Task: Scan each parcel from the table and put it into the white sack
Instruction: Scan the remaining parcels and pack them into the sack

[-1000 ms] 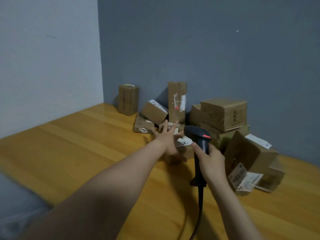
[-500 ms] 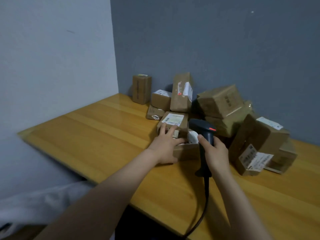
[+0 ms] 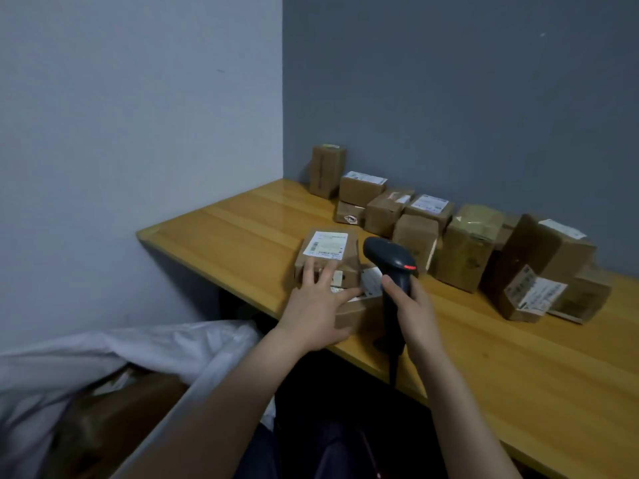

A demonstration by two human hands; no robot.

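The near parcel (image 3: 359,314) is a small brown carton at the near edge of the tabletop (image 3: 242,233), with a white label partly visible on its top. Touching its far side is a labelled parcel (image 3: 326,248), a flat carton with a white shipping label facing up.

The left hand (image 3: 316,307) lies over the near parcel, fingers straight and spread wide. Its fingertips (image 3: 307,269) reach onto the near face of the labelled parcel. The thumb sits against the near side of the near parcel. No finger is curled round either carton.

The right hand (image 3: 413,305) grips the handle of a black scanner (image 3: 389,259), just right of the near parcel. The scanner head is tilted down and to the left, above both cartons, and a red light (image 3: 410,267) shows on its top. The cable (image 3: 394,369) hangs from the handle base, past the tabletop edge.

The white sack (image 3: 145,350) sits below and left of the tabletop, mouth open. Brown cardboard (image 3: 114,409) shows inside it, too blurred to count.

Further parcels stand along the far wall: an upright carton (image 3: 327,171) at the far left corner, a row of small cartons (image 3: 387,210) to its right, and a larger group (image 3: 534,267) at the right, one with a white label on its near face.
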